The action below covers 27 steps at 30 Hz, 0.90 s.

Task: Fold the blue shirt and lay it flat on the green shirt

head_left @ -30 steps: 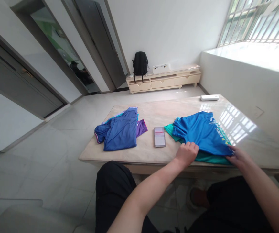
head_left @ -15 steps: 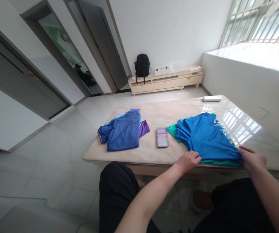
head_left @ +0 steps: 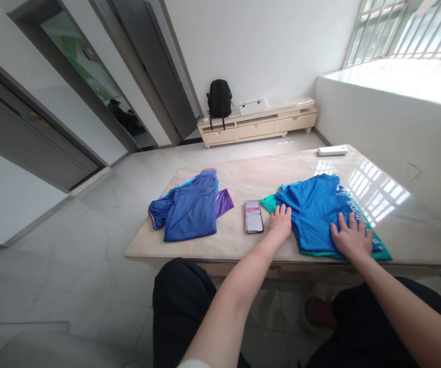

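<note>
A bright blue shirt (head_left: 314,209) lies on a green garment (head_left: 381,250) at the right of the marble table (head_left: 243,179). My left hand (head_left: 280,222) rests flat on the shirt's left edge, fingers together, gripping nothing. My right hand (head_left: 352,236) presses flat on the shirt's lower right part with its fingers spread. A phone (head_left: 253,216) lies just left of my left hand. Further left sits a pile of dark blue and purple clothes (head_left: 189,207).
A white remote-like box (head_left: 332,151) lies at the table's far right corner. Beyond the table stand a low cream cabinet (head_left: 258,125) with a black backpack (head_left: 219,98) on it, grey doors at left, and a barred window at upper right.
Both hands let go of the shirt's near hem and moved forward onto the shirt, now lying flat on it. The blue shirt lies smoother over the green garment.
</note>
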Available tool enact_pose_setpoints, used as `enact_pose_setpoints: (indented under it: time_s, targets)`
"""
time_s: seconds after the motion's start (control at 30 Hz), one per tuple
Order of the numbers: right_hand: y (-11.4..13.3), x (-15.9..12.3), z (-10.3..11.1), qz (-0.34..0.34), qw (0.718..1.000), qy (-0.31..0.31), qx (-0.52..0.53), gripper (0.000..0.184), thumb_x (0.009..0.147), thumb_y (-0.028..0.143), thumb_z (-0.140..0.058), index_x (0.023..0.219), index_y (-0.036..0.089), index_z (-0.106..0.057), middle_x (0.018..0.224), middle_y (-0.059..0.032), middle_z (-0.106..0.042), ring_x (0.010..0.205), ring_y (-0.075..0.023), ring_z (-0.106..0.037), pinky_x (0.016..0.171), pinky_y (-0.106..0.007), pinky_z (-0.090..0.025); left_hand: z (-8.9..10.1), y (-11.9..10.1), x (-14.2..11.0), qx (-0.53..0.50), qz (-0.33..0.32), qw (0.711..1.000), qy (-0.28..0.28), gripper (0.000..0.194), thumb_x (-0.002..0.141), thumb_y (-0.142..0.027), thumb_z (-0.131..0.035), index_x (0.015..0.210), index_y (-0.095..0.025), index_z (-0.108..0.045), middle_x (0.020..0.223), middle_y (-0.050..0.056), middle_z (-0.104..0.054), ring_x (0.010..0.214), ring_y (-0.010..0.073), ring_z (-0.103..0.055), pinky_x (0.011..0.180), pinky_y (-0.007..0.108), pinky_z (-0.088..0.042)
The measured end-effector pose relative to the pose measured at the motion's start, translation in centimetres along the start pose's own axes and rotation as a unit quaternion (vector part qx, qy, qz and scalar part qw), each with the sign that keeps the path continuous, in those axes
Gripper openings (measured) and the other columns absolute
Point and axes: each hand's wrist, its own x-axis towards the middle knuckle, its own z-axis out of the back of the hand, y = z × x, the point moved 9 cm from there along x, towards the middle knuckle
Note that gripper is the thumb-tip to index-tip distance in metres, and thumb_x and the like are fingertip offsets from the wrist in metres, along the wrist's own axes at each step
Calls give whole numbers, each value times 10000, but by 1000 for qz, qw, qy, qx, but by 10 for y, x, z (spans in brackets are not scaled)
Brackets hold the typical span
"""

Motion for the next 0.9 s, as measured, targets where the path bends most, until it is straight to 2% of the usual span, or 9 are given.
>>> enact_pose_setpoints:
  time_s: [0.17, 0.3, 0.4, 0.5, 0.57, 0.67, 0.73, 0.8, 0.9]
  targets:
    - [-2, -3, -4, -4, 1000, -5, -15, 677, 997, 522, -396, 1606, 229, -347, 1710, -101, -189, 1568, -357, -111, 1243, -613, -49, 1, 13, -1, 29, -18, 999, 2, 351, 1020, -158, -414, 1302, -211, -616, 1298, 101, -640, 1168, 226, -574, 972, 363, -498]
    - [-3, -2, -1, -9, 1000, -10, 7, 673, 995, 511, -429, 1606, 239, -348, 1714, -93, -179, 1572, -349, -102, 1246, -614, -33, 8, 8, -17, 49, -27, 998, -11, 307, 1025, -156, -391, 1164, -146, -665, 1267, 134, -635, 1183, 256, -550, 995, 412, -479]
    - [-4, -1, -2, -1, 999, -25, 29, 675, 979, 497, -475, 1591, 227, -386, 1708, -105, -202, 1567, -366, -122, 1246, -617, -25, 10, 1, -28, 56, -23, 998, -10, 276, 1008, -178, -437, 1095, -105, -688, 1245, 161, -648, 1169, 274, -560, 992, 422, -485]
    - [-9, 1, -1, -2, 995, -49, 91, 661, 933, 461, -569, 1544, 231, -471, 1692, -108, -253, 1563, -376, -141, 1249, -617, -9, 16, -10, -31, 47, -21, 998, -30, 384, 1015, -370, -480, 1222, -100, -657, 1404, 171, -583, 1293, 297, -498, 1096, 441, -436]
    - [-12, 2, -1, -6, 988, -61, 141, 641, 902, 429, -620, 1505, 237, -521, 1681, -107, -284, 1565, -373, -141, 1249, -621, 9, 24, -21, -24, 15, -36, 997, -65, 502, 1024, -469, -431, 1338, -115, -600, 1523, 149, -501, 1397, 297, -419, 1186, 449, -357]
    - [-12, 2, -1, -4, 986, -63, 156, 630, 895, 408, -633, 1490, 224, -536, 1677, -121, -286, 1566, -376, -130, 1246, -630, 15, 28, -37, -1, -43, -61, 992, -100, 534, 1055, -431, -313, 1435, -128, -534, 1589, 121, -446, 1480, 270, -346, 1251, 452, -269]
    - [-10, 1, -1, 2, 989, -60, 133, 643, 906, 418, -614, 1510, 220, -513, 1683, -122, -271, 1566, -379, -128, 1248, -629, 2, 18, -39, 19, -66, -50, 993, -86, 572, 1065, -436, -258, 1488, -124, -484, 1621, 123, -404, 1516, 268, -308, 1264, 462, -249]
    - [-10, 0, -2, 8, 992, -57, 112, 658, 918, 431, -591, 1533, 227, -482, 1691, -109, -253, 1567, -374, -125, 1252, -623, -8, -1, -32, 34, -80, -17, 996, -40, 632, 1061, -502, -226, 1530, -136, -439, 1639, 121, -377, 1532, 269, -295, 1261, 469, -266]
    - [-12, 1, -5, 6, 995, -46, 88, 659, 937, 453, -562, 1552, 244, -453, 1703, -90, -222, 1569, -372, -115, 1256, -618, -18, -28, -18, 38, -75, 21, 997, 12, 674, 1041, -586, -208, 1571, -209, -385, 1662, 77, -343, 1549, 251, -267, 1268, 487, -247]
